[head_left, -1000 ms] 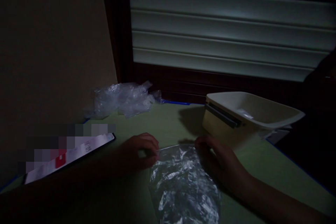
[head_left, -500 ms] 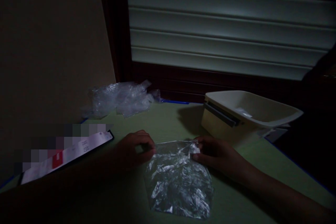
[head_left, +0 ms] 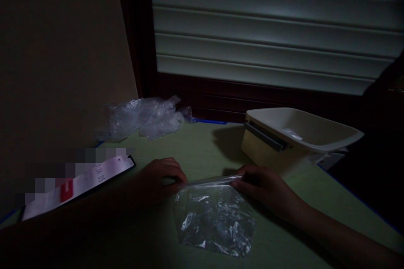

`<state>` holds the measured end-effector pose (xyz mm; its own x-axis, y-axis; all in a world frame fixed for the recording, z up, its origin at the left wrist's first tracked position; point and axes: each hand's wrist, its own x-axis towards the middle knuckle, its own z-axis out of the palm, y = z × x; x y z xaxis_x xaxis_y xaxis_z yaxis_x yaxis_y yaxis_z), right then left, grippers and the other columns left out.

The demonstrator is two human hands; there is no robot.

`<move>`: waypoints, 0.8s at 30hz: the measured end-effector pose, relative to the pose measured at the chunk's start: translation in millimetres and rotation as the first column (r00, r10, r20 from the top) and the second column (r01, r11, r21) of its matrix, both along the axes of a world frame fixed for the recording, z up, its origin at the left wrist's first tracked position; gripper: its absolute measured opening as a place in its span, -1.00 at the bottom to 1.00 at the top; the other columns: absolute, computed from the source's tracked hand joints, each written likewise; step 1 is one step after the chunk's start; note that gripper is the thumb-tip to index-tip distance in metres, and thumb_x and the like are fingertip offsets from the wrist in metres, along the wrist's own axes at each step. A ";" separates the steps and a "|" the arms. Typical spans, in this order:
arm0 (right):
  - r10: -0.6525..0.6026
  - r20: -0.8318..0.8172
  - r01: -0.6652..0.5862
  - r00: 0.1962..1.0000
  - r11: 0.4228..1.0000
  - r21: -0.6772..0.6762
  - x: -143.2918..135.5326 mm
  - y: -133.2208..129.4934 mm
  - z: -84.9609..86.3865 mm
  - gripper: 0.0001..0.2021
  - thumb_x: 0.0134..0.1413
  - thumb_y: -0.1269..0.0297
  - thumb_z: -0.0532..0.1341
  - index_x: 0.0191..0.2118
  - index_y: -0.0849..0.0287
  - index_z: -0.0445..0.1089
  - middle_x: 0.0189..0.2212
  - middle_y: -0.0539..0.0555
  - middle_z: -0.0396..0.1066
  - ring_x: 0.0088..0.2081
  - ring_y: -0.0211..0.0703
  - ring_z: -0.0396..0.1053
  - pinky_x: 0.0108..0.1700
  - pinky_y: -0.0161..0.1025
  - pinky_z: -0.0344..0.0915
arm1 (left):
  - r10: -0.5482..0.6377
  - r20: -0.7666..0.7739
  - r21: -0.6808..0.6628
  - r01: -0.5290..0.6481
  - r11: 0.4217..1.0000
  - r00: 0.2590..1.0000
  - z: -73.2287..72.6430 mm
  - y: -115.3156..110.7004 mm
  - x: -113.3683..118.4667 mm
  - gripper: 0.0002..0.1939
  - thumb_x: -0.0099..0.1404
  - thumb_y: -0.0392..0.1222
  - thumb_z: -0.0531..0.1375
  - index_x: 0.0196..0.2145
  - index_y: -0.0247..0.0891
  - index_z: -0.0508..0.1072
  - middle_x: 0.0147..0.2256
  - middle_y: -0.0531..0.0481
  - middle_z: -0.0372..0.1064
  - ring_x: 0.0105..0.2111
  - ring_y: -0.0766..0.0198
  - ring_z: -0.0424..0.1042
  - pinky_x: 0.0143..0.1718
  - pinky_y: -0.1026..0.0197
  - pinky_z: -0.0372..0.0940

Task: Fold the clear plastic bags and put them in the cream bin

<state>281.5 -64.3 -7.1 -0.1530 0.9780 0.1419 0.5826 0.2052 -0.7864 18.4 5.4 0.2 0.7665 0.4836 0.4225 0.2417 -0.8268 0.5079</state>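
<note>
A clear plastic bag (head_left: 216, 222) lies crinkled on the green tabletop (head_left: 198, 145), its far edge gathered into a narrow folded strip. My left hand (head_left: 164, 176) pinches the left end of that strip between thumb and fingers. At the strip's right end, my right hand (head_left: 260, 183) grips it the same way. The strip is stretched fairly straight between both hands, while the rest of the bag spreads toward me. Dim light hides parts of my left forearm and fingers.
A heap of clear plastic bags (head_left: 145, 117) rests at the back left by the wall. To the right stands a cream plastic bin (head_left: 268, 153) with a grey handle and something small and shiny inside. A phone (head_left: 91, 180) with a lit screen lies at the left.
The bag's far edge has gone from a single flat edge to a folded strip, and its near edge has drawn slightly away from me. Both hands stay pinched at its ends.
</note>
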 end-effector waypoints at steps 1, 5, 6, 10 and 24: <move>0.005 0.012 -0.005 1.000 1.000 0.012 0.5 -0.3 0.1 -0.84 0.02 0.24 0.15 -0.48 0.20 0.33 -0.54 -0.01 0.37 -0.49 -0.26 0.31 -0.47 -0.33 0.26 | -0.003 -0.002 0.018 0.003 1.000 1.000 -0.2 0.6 -0.4 -0.86 0.15 -0.35 0.09 -0.47 -0.31 0.45 -0.50 0.00 0.40 -0.45 0.34 0.33 -0.39 0.32 0.21; 0.049 0.098 -0.053 0.994 0.998 0.043 2.2 -2.7 3.1 -0.87 0.03 0.28 0.16 -0.44 0.20 0.38 -0.53 0.01 0.40 -0.49 -0.24 0.34 -0.48 -0.32 0.25 | -0.040 -0.024 0.059 0.041 0.997 0.999 -1.3 1.7 -2.7 -0.86 0.18 -0.37 0.07 -0.44 -0.30 0.42 -0.47 0.01 0.37 -0.41 0.34 0.33 -0.35 0.32 0.21; 0.060 0.109 -0.065 0.992 0.997 0.038 2.2 -3.5 4.4 -0.89 0.02 0.29 0.17 -0.40 0.20 0.40 -0.52 0.01 0.42 -0.48 -0.23 0.35 -0.47 -0.32 0.26 | -0.048 -0.036 0.060 0.050 0.997 0.998 -1.1 1.3 -3.2 -0.86 0.18 -0.37 0.06 -0.42 -0.30 0.42 -0.45 0.01 0.37 -0.39 0.34 0.33 -0.34 0.32 0.21; 0.107 0.066 -0.107 0.992 0.994 -0.003 0.7 -6.1 7.3 -0.80 -0.03 0.37 0.21 -0.21 0.19 0.39 -0.33 0.07 0.45 -0.35 -0.18 0.39 -0.34 -0.28 0.32 | -0.032 -0.078 0.042 0.035 0.998 0.996 1.7 -1.9 -3.7 -0.85 0.19 -0.35 0.05 -0.40 -0.30 0.42 -0.43 -0.01 0.36 -0.38 0.32 0.31 -0.32 0.29 0.21; 0.179 0.487 -0.371 0.855 0.867 0.333 -2.6 -16.9 8.1 -0.79 0.10 0.51 0.02 -0.41 0.22 0.36 -0.47 0.10 0.32 -0.42 -0.19 0.27 -0.43 -0.29 0.19 | -0.093 -0.138 0.094 0.107 0.990 0.986 1.7 -7.9 -4.2 -0.90 0.18 -0.40 0.08 -0.40 -0.27 0.35 -0.37 0.03 0.30 -0.32 0.32 0.26 -0.23 0.26 0.15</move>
<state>278.9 -81.3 1.0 -0.5451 0.7545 0.3654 0.7073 0.6479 -0.2827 14.2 -2.4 1.9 0.8613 0.3618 0.3566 0.2149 -0.8955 0.3896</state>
